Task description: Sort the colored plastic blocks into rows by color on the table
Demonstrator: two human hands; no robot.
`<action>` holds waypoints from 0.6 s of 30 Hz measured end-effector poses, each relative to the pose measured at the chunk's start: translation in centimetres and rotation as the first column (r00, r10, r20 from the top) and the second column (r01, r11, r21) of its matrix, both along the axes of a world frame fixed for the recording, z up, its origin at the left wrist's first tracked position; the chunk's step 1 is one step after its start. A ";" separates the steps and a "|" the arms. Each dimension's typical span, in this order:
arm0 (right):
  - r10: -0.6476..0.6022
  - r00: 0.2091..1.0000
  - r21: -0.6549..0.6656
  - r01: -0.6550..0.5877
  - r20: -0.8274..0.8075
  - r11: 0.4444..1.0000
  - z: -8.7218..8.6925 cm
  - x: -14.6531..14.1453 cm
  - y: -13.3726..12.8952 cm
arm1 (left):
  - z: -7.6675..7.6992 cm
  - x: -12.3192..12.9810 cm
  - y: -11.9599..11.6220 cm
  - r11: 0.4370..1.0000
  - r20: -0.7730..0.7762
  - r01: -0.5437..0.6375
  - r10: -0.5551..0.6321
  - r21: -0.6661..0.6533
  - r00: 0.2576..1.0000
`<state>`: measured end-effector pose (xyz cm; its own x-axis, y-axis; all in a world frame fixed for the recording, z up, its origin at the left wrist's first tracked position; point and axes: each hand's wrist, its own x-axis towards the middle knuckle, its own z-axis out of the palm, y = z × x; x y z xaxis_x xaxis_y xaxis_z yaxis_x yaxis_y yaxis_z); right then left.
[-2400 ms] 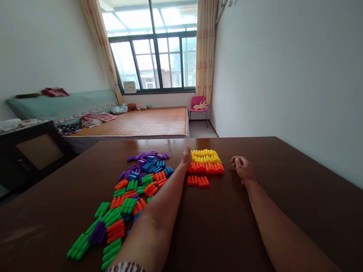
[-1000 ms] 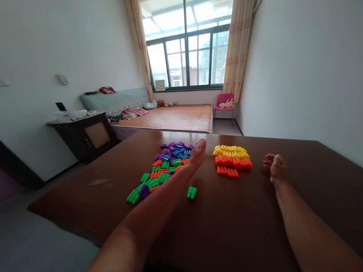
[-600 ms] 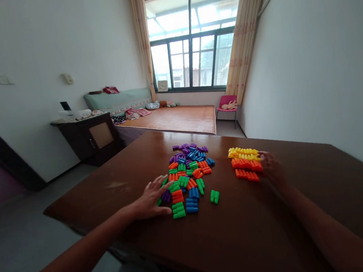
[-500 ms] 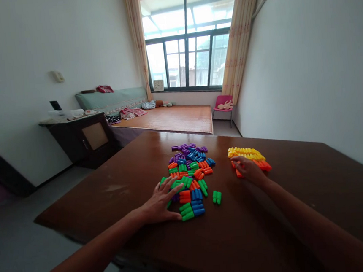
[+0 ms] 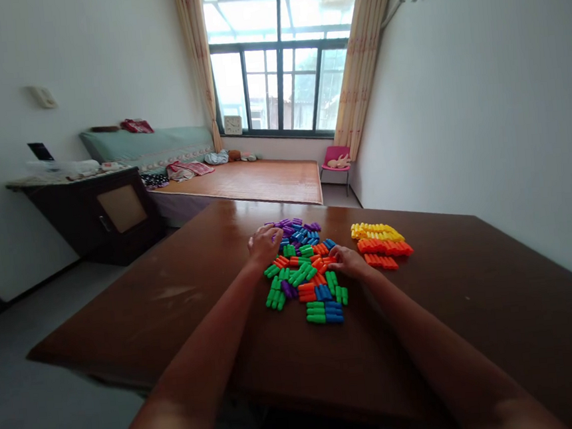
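A pile of small plastic toy blocks lies on the brown table, each shaped like a few joined pegs. My left hand [image 5: 265, 243] is at the pile's far left side, by the purple blocks [image 5: 293, 224]. Its fingers are bent inward, and whatever they hold is hidden. At the pile's right edge, my right hand [image 5: 349, 262] has its fingertips closed on an orange block [image 5: 328, 261]. Green blocks [image 5: 276, 295] and blue blocks [image 5: 333, 312] lie nearer to me. Right of the pile are rows of yellow blocks [image 5: 378, 232] and orange blocks [image 5: 385, 246].
The brown table [image 5: 172, 291] spreads under both forearms. Beyond it are a low bed [image 5: 273, 179], a pink chair [image 5: 335, 155] and a window. A dark cabinet [image 5: 120, 212] stands at the left.
My right hand has left the orange rows and moved left to the pile. My left hand has shifted away from me to the pile's far side. The view has turned slightly right.
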<state>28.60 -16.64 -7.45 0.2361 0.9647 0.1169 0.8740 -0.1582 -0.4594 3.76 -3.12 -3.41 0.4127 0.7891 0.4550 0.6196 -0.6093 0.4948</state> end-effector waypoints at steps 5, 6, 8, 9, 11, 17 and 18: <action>0.108 0.993 0.195 -0.113 0.038 0.974 0.3 -1.4 -0.3 | -3.9 -0.4 3.9 0.993 0.110 0.017 -0.004 -0.118 0.994; 0.165 0.984 0.229 -0.176 0.069 0.957 0.4 -1.9 -0.3 | -4.7 -0.5 4.1 0.992 0.115 0.044 -0.031 -0.114 0.993; 0.260 0.959 0.249 -0.280 0.111 0.927 0.4 -3.2 -0.3 | -5.8 -0.6 4.3 0.989 0.114 0.115 -0.104 -0.095 0.988; 0.287 0.952 0.247 -0.306 0.111 0.919 0.3 -3.8 -0.3 | -6.1 -0.6 4.4 0.985 0.116 0.147 -0.137 -0.087 0.984; 0.300 0.951 0.262 -0.311 0.081 0.914 0.3 -4.7 -0.5 | -6.4 -0.5 4.7 0.980 0.127 0.181 -0.170 -0.079 0.977; 0.122 0.959 0.374 -0.018 -0.256 0.927 2.0 -2.6 -2.1 | -6.4 -0.5 5.3 0.982 0.094 0.167 -0.158 -0.094 0.983; 0.083 0.939 0.383 0.054 -0.333 0.922 2.5 -1.3 -2.5 | -6.4 -0.5 5.3 0.982 0.089 0.163 -0.155 -0.095 0.984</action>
